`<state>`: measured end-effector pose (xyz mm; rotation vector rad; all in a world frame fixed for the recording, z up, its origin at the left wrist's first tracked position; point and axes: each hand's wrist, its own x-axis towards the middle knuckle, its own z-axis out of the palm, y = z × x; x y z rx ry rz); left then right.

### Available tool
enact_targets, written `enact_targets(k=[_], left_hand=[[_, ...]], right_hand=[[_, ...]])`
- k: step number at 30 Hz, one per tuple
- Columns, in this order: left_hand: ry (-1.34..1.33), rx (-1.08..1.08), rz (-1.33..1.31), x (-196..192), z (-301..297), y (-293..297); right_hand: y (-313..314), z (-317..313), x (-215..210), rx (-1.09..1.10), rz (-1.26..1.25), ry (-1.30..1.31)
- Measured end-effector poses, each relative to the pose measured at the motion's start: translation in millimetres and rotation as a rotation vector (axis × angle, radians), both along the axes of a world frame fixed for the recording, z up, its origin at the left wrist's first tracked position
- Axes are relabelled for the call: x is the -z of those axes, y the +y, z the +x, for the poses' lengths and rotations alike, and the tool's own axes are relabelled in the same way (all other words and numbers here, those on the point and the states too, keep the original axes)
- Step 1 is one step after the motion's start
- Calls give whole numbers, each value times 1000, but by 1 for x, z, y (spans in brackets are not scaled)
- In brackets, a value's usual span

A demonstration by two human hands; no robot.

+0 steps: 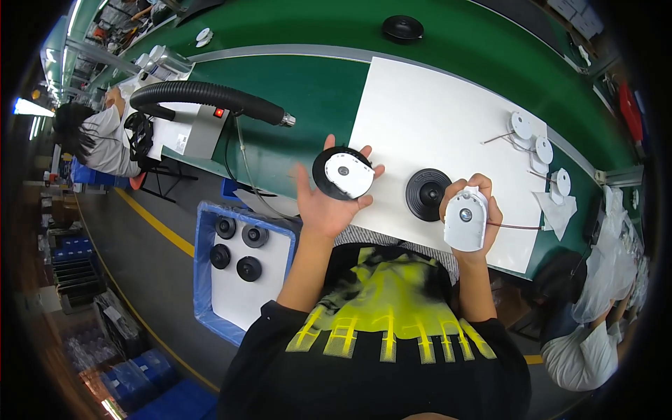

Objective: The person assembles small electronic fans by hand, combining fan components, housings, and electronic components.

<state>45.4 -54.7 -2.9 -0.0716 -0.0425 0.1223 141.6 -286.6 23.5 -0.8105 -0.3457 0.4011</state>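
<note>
On the palm of my left hand [325, 210] rests a black disc [323, 180] with a white plastic insert [348, 174] on its face. The fingers of this hand spread around the disc's edge, holding it up over the table. My right hand [493, 210] grips a white plastic housing [465, 227] with a rounded top and a round metal piece in the middle. A thin dark red wire [514, 226] trails from it to the right. Between my hands, a black ribbed disc [428, 194] lies on the white sheet [399, 112], close beside the right hand.
A black flexible hose [210, 92] with a metal tip arches over the green table at left. Several white wired parts [520, 126] lie along the right. A blue-lined bin [203, 280] with black round parts stands lower left. Other people [105, 143] sit at both sides.
</note>
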Motion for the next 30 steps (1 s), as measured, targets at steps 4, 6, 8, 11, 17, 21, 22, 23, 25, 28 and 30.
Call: enact_targets(k=[4, 6, 8, 11, 17, 21, 22, 23, 25, 28, 30], left_hand=[[-95, 49, 106, -10, -1, -1], [202, -24, 153, -31, 3, -10], [177, -9, 113, -32, 3, -11], [24, -60, 268, -30, 2, -15], [179, -276, 969, -75, -5, -43], [163, -322, 1066, -79, -10, -47], [169, -323, 1061, -78, -11, -47], [175, -326, 1132, -77, -12, -47], [188, -313, 1207, -76, -12, -47], [186, -324, 1251, -75, -13, -47], [158, -335, 1241, -75, -12, -49]], right_hand=[[6, -5, -1, 6, -29, 2], [10, -7, -5, -33, -17, 3], [19, -10, -13, -67, -8, 3], [38, -20, -39, 37, -358, -323], [69, -15, -54, 241, -593, -1053], [77, -18, -52, 292, -612, -1192], [77, -18, -50, 320, -608, -1232], [77, -18, -48, 313, -610, -1230], [76, -18, -45, 327, -605, -1262], [76, -19, -45, 345, -605, -1276], [76, -19, -44, 358, -603, -1280]])
